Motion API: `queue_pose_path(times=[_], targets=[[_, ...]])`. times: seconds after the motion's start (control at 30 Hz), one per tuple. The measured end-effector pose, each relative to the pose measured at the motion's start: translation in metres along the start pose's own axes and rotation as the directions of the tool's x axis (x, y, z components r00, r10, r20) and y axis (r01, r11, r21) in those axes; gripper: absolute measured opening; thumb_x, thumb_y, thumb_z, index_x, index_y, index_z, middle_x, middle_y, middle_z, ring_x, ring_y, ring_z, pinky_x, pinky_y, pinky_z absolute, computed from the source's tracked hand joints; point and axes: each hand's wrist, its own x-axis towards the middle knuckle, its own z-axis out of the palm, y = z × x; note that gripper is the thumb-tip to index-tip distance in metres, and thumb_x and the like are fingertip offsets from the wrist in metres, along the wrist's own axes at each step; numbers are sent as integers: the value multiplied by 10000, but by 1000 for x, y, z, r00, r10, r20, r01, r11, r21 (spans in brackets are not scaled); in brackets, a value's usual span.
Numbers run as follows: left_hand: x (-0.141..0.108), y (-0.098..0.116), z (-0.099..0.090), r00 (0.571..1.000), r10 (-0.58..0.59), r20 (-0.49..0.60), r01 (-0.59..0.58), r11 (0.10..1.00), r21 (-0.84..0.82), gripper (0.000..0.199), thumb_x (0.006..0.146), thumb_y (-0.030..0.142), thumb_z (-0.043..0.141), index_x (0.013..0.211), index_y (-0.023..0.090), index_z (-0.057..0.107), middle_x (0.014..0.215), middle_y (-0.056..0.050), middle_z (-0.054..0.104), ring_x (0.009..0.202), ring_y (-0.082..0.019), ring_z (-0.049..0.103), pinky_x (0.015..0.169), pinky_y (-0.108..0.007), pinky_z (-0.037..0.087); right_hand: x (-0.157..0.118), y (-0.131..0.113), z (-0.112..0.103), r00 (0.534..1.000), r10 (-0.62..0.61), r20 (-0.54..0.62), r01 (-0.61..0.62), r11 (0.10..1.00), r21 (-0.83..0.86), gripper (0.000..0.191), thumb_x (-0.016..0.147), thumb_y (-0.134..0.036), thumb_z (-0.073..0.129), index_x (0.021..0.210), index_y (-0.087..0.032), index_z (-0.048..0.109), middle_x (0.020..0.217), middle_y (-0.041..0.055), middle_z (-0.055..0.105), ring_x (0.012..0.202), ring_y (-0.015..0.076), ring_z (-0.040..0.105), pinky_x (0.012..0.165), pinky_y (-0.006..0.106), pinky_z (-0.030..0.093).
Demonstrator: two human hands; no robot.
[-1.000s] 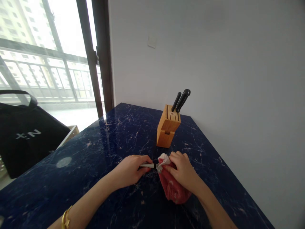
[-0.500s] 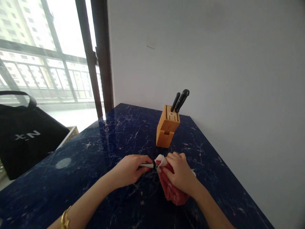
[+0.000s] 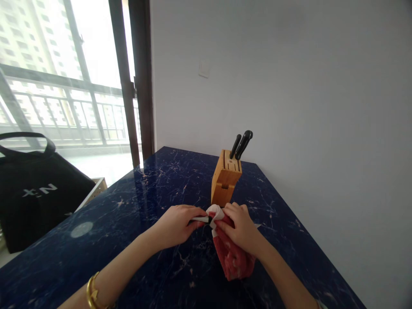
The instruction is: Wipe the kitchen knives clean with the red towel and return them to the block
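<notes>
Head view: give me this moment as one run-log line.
left hand: grips slim object | right hand: holds red cloth against it | knife block: beyond hands, two black handles on top

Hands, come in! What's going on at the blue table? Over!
Left hand pinching slim handle. Right hand gripping red-and-white cloth, bunched at the handle's end. Wooden block close beyond both hands, two black handles sticking up.

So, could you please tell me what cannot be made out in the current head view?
Head view: what the pale handle joins, covered by the red-and-white cloth and right hand.
Head view: whatever extends below the two black handles, hidden inside the wooden block.
Head view: left side of the black bag, cut off by the picture's left edge.
</notes>
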Motion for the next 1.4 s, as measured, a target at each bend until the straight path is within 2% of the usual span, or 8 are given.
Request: queue_pose_path(times=[0.17,0.37,0.57,0.8,1.1,1.27,1.4], targets=[[-1,-3,3,995,95,-3,-95,995,37,261,849,256,429,1084,263,541,923,-8,638,816,-164,581,712,-262,408,1,-10,2,999,-47,17,48,995,-82,205,795,-383,527,734,-188,507,756,-5,516,767,157,420,692,299,239],[-5,-9,9,997,77,5,-77,997,8,265,851,257,432,1100,258,522,941,-7,632,839,-160,576,729,-261,409,-2,-6,2,999,18,30,-15,996,-91,249,847,-389,441,717,-182,493,741,2,518,752,154,427,687,304,234],[-9,-9,16,996,76,43,-77,996,42,255,846,235,434,1081,253,531,899,-17,632,813,-168,577,717,-265,408,-4,-15,12,997,-22,78,31,992,-123,151,822,-338,506,769,-196,517,792,-1,535,788,158,433,693,302,229],[-8,-14,17,998,55,11,-55,998,14,262,857,255,419,1098,239,518,985,-14,624,872,-160,567,746,-257,407,-4,4,6,998,21,52,-13,989,-149,249,846,-381,446,718,-176,504,747,3,529,758,152,439,687,300,235],[-8,-13,27,998,58,25,-61,993,98,258,856,242,407,1085,235,526,885,-27,632,809,-176,575,706,-270,406,-1,-6,25,995,-11,99,29,984,-177,167,825,-358,500,783,-198,526,798,-16,542,801,149,444,703,303,235],[-8,-13,28,998,62,13,-63,994,93,257,860,246,400,1082,226,528,895,-33,628,819,-175,570,719,-270,404,-2,2,22,995,26,100,-7,982,-190,224,823,-395,486,735,-192,525,783,-14,536,796,151,445,707,304,233],[-7,-11,29,997,78,20,-80,989,124,266,863,240,387,1093,226,519,868,-36,627,800,-175,568,706,-272,407,-2,-2,24,995,23,97,-7,986,-168,188,813,-373,511,758,-194,526,797,-15,540,803,149,448,710,299,236]])
